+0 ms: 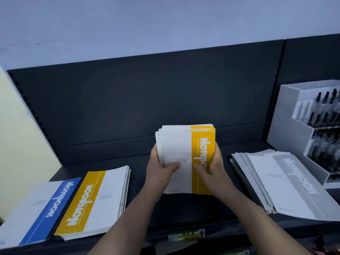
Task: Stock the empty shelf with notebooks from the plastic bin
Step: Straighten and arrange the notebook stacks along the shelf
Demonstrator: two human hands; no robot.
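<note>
Both hands clamp one stack of yellow notebooks [185, 155], the left hand [161, 169] on its white side and the right hand [212, 167] on the yellow band, thumbs on the cover, likely to square the loose edges; the stack tilts over the bare middle of the shelf [184, 210], between the yellow pile [97, 199] beside the blue pile [42, 208] and the grey pile [287, 186], seemingly bound for that gap.

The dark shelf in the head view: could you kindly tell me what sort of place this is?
Probably a stationery shop aisle: stacks of matching notebooks lie flat on the dark shelf, a white display rack of what look like pens stands to the right, and a label sits on the front edge.
</note>
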